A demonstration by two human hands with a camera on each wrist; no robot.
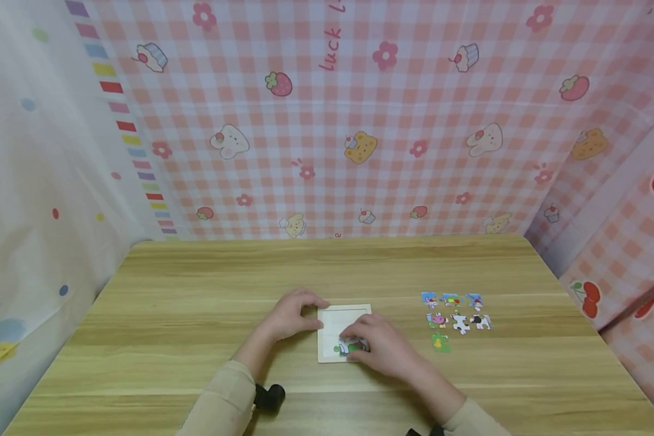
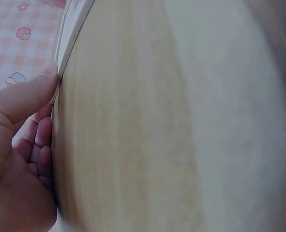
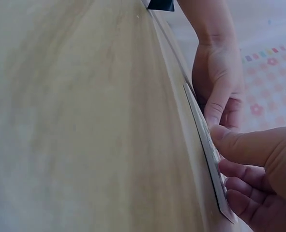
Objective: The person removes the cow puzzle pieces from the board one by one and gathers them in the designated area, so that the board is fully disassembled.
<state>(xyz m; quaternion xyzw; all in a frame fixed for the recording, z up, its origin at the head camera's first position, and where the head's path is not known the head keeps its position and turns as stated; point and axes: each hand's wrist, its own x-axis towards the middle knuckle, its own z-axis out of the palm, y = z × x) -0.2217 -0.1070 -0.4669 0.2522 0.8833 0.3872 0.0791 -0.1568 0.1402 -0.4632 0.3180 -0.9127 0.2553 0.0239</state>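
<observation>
A pale square puzzle tray [image 1: 332, 321] lies on the table in the head view. My left hand [image 1: 291, 315] is at its left side, with the thumb against the rim and the forefinger at the far left corner. Over the tray's near right part, my right hand [image 1: 384, 348] pinches a puzzle piece [image 1: 351, 346] with green and white on it between thumb and fingers. The hand hides part of that piece and the tray's right rim. In the right wrist view, the right thumb [image 3: 244, 147] is low over the tray's edge.
Several loose puzzle pieces [image 1: 460, 323] lie in rows to the right of the tray, picture side up. The wooden table [image 1: 196, 290] reaches back to a pink checked curtain [image 1: 327, 121]. A black wrist device [image 1: 269, 397] sits by the left sleeve [image 1: 223, 393].
</observation>
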